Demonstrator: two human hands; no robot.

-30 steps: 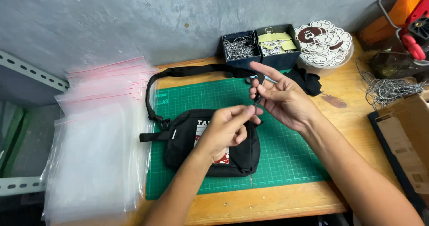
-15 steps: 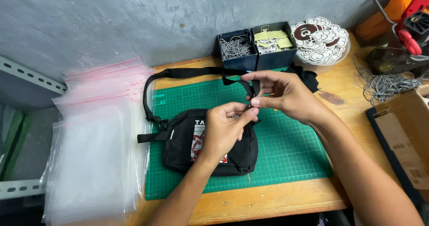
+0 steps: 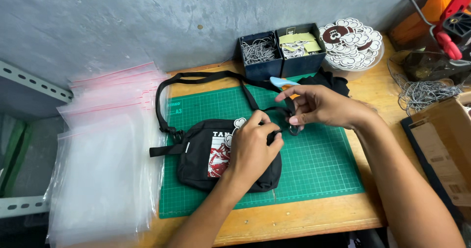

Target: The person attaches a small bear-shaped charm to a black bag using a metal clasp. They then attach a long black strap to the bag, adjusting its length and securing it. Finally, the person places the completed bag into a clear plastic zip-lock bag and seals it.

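At the lower centre of the frame, the left hand (image 3: 252, 147) is laid on the small black bag (image 3: 211, 155), its grip pinched on a strap end at the bag's right edge, so the bag is kept flat on the green cutting mat (image 3: 314, 164). Just beyond, the right hand (image 3: 319, 108) is held above the mat with its grip pinched on a small metal ring at the strap (image 3: 196, 78), which is looped away toward the upper left. A stack of clear zip bags (image 3: 103, 164) is kept at the left of the desk (image 3: 294, 218). Farther back, two dark boxes (image 3: 282, 52) and a pile of stickers (image 3: 351, 42) are set against the wall.
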